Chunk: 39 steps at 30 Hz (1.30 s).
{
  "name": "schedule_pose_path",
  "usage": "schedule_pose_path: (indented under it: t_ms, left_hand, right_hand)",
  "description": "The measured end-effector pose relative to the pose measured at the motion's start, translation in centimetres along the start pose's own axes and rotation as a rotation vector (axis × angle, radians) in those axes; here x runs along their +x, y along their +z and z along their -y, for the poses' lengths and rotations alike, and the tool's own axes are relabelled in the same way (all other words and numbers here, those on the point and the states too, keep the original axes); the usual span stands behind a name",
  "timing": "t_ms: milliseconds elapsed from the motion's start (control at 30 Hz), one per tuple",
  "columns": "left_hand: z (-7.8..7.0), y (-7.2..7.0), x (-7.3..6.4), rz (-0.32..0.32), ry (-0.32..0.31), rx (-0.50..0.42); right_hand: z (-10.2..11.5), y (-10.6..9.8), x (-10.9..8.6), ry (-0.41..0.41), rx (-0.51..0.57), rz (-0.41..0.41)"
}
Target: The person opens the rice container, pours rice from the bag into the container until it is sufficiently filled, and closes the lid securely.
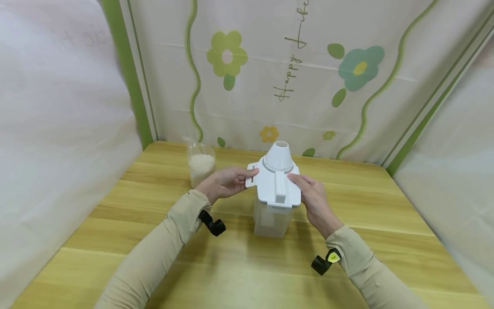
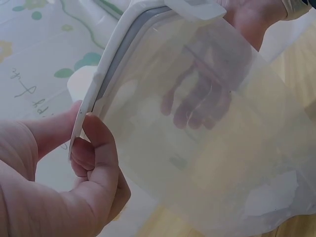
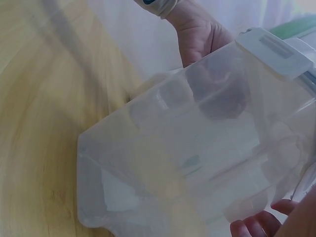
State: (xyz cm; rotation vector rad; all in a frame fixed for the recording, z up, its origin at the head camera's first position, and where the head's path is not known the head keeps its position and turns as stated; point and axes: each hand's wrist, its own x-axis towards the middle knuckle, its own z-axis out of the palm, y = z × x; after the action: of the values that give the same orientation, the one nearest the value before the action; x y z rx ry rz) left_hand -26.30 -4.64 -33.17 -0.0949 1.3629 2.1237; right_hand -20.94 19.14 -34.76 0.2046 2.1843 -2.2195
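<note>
A translucent plastic storage container [image 1: 271,221] with a white lid [image 1: 266,189] is in the middle of the head view. A white cone-shaped piece [image 1: 278,158] with an open top rises from the far part of the lid. My left hand [image 1: 227,182] pinches the lid's left edge tab, thumb above and curled fingers beneath, as the left wrist view confirms. On the opposite side my right hand [image 1: 317,201] grips the lid's right edge, its thumb on top. The container's walls [image 3: 163,148] look see-through, and the left hand shows through them in the right wrist view.
Behind my left hand a clear bag of white grains [image 1: 201,167], looking like rice, stands on the wooden table [image 1: 239,274]. A printed curtain [image 1: 262,107] hangs along the table's back edge, with pale fabric on both sides. A black wrist camera sits on each sleeve.
</note>
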Motion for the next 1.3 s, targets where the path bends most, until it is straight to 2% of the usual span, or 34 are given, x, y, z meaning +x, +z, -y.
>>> schedule_pose_path:
  t_ms: [367, 467, 567, 633, 700, 767, 867, 967, 1000, 1067, 1133, 1233, 1300]
  left_hand:
    - [0.3, -0.3, 0.1, 0.039, 0.011, -0.035]
    - [0.4, -0.3, 0.0, 0.038, 0.034, -0.019]
    - [0.6, -0.1, -0.2, 0.025, 0.088, 0.04]
    - [0.9, 0.1, -0.7, -0.002, 0.165, 0.135]
    - [1.3, 0.3, -1.3, -0.067, 0.292, 0.315]
    - [1.7, 0.8, -2.1, -0.124, 0.46, 0.543]
    - [2.3, 1.7, -3.2, -0.185, 0.761, 0.9]
    - [3.1, 2.4, -4.0, -0.145, 1.006, 1.165]
    - [3.5, 2.5, -4.2, -0.13, 1.062, 1.235]
    - [4.2, 2.8, -4.5, -0.098, 1.139, 1.34]
    - [5.0, 2.9, -4.6, -0.065, 1.191, 1.389]
    - [6.1, 2.9, -4.7, -0.048, 1.214, 1.406]
    - [6.6, 2.9, -4.7, -0.06, 1.217, 1.417]
  right_hand:
    - [-0.2, -0.1, 0.0, -0.026, 0.007, -0.019]
    - [-0.2, -0.1, 0.1, -0.03, -0.005, -0.019]
    - [-0.1, -0.2, 0.2, -0.031, -0.022, -0.012]
    - [0.0, -0.3, 0.2, -0.026, -0.029, -0.005]
    - [0.1, -0.4, 0.2, -0.023, -0.033, -0.001]
    - [0.1, -0.5, 0.3, -0.02, -0.039, 0.005]
    - [0.4, -0.8, 0.5, -0.009, -0.058, 0.011]
    - [0.7, -1.1, 0.5, 0.012, -0.089, 0.025]
    - [0.8, -1.1, 0.5, 0.02, -0.1, 0.028]
    - [0.9, -1.3, 0.4, 0.029, -0.122, 0.034]
    - [1.1, -1.3, 0.3, 0.037, -0.133, 0.04]
    - [1.3, -1.2, 0.0, 0.043, -0.139, 0.044]
    - [1.4, -1.1, -0.1, 0.047, -0.138, 0.048]
